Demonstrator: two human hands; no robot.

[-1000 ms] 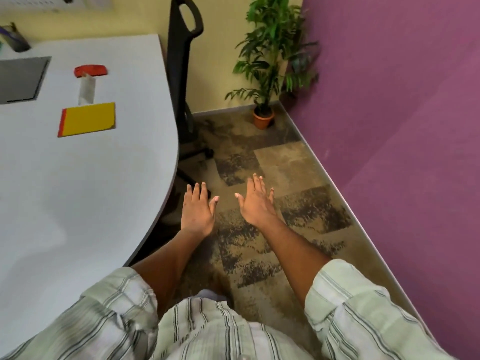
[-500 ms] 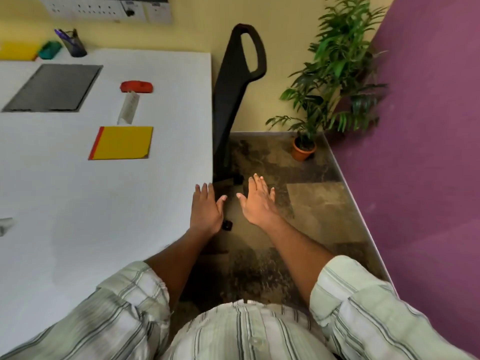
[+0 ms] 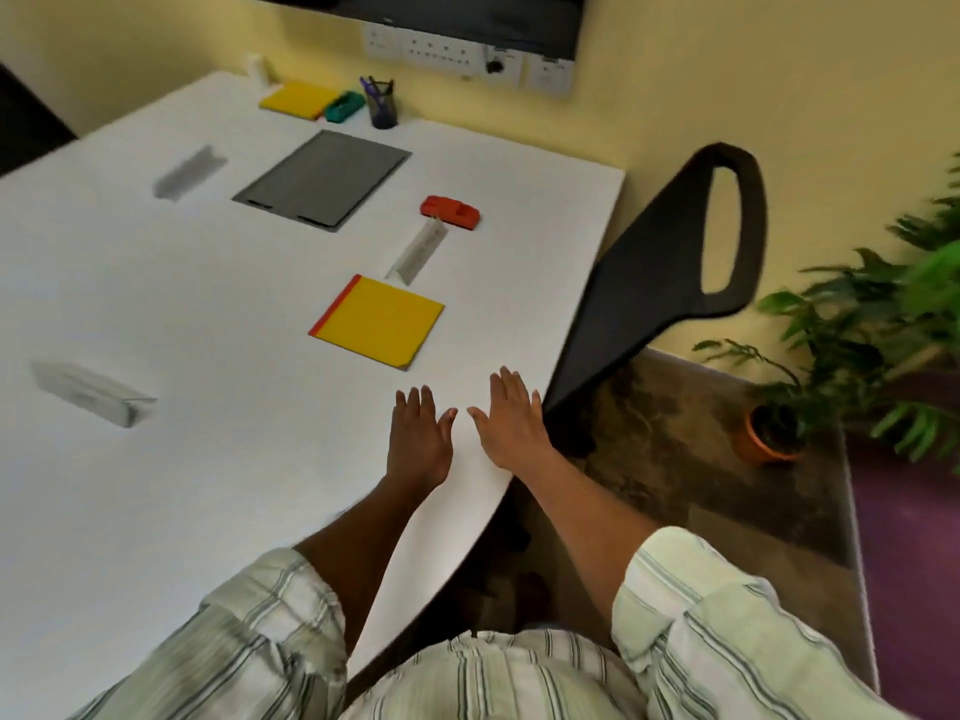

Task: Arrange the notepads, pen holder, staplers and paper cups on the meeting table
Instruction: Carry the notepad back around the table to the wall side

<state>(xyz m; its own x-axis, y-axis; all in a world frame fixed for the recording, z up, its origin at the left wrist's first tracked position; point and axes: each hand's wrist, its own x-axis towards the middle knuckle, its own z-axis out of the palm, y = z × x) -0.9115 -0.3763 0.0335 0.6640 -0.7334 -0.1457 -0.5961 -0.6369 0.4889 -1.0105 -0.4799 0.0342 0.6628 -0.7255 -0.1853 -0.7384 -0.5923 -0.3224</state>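
My left hand [image 3: 418,445] and my right hand [image 3: 511,422] hover flat and empty, fingers spread, over the near right edge of the white meeting table [image 3: 208,485]. Just beyond them lies a yellow notepad [image 3: 378,321] with a red spine. Farther back sit a white name card [image 3: 418,251] and a red stapler [image 3: 450,212]. At the far end stand a second yellow notepad [image 3: 298,99], a green stapler [image 3: 344,106] and a dark pen holder [image 3: 382,107] with pens. No paper cup is clearly visible.
A grey panel [image 3: 323,178] is set into the tabletop. Two more white name cards [image 3: 93,393] [image 3: 189,172] lie at the left. A black chair [image 3: 660,283] stands against the table's right edge, with a potted plant [image 3: 857,356] and purple wall behind it.
The view has swung left toward the table. Both hands, earlier over the carpet beside the table, are now above the tabletop near its right edge. More far-end items have come into view.
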